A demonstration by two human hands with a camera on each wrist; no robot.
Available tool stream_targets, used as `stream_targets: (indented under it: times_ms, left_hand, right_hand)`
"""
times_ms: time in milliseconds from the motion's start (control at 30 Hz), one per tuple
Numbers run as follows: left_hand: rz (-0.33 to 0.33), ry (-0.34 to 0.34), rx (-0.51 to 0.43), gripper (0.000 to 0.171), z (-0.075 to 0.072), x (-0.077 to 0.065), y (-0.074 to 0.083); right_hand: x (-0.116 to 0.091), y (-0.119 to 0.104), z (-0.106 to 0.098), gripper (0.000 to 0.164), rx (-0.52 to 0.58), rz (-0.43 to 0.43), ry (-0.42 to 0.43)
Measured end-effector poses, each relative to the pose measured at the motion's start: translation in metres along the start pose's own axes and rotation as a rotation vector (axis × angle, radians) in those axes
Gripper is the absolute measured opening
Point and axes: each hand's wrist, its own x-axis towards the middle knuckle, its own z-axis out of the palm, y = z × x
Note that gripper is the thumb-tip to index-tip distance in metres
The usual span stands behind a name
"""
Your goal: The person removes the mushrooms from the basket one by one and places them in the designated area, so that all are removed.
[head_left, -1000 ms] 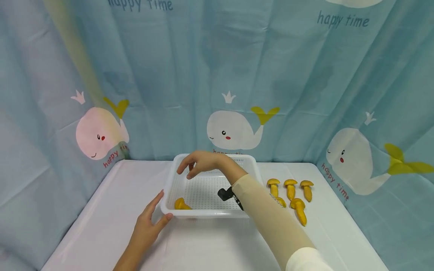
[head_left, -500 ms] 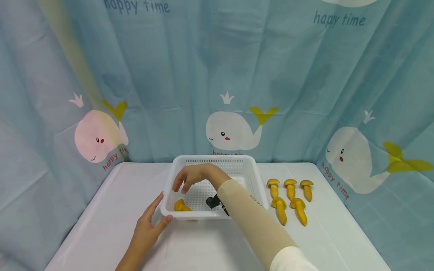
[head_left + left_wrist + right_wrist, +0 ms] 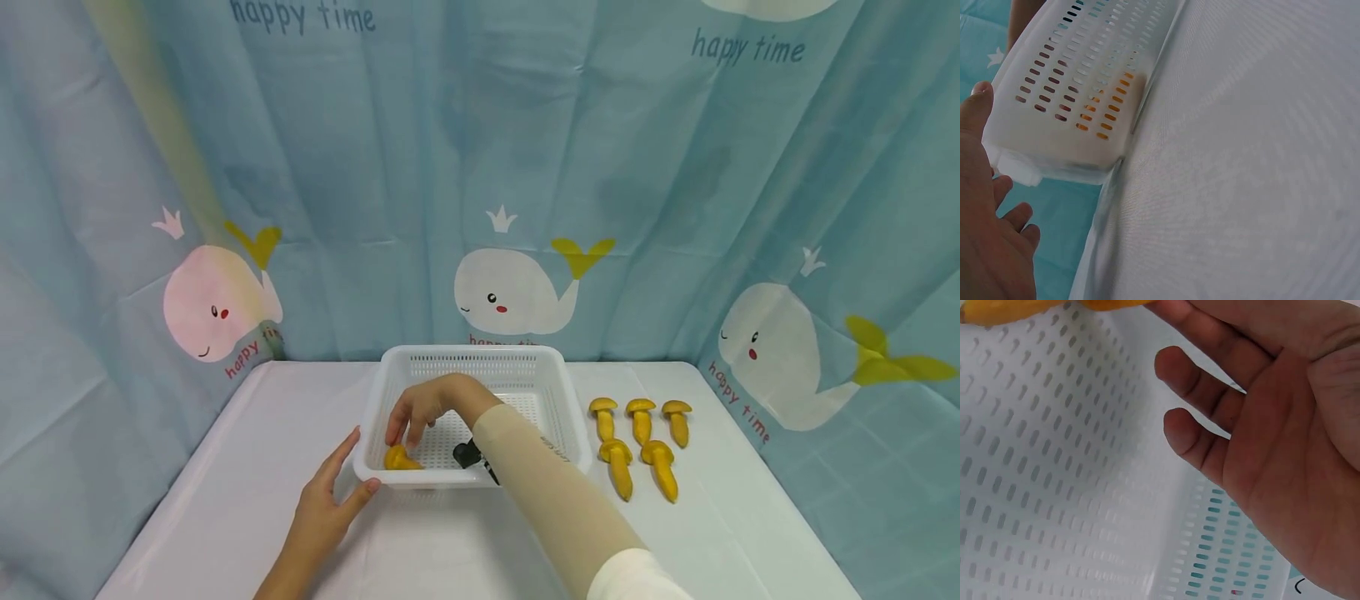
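A white perforated plastic basket stands at the back of the table. Inside its near left corner lies a yellow mushroom, whose colour also shows through the slots in the left wrist view. My right hand reaches down into the basket, fingertips right at the mushroom's cap, thumb and fingers apart. In the right wrist view the index fingertip meets the mushroom at the top edge; the thumb is out of sight there. My left hand touches the basket's near left corner with thumb and fingers spread and fairly straight.
Right of the basket, several yellow mushrooms lie in two rows on the white-covered table. A light blue curtain with whale prints hangs behind and on both sides. A black wrist camera sits on the right forearm.
My right hand has come down into the basket, from above its far left part to the mushroom. The left hand stays at the corner. The mushroom has kept its place.
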Motion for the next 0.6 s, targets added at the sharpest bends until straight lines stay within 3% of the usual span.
stream_targets:
  times_ms: [600]
  left_hand:
    - [0.022, -0.008, -0.025, 0.081, -0.0005, -0.0001, -0.0005]
  right_hand:
    - [0.0098, 0.0037, 0.0067, 0.031, 0.016, 0.022, -0.120]
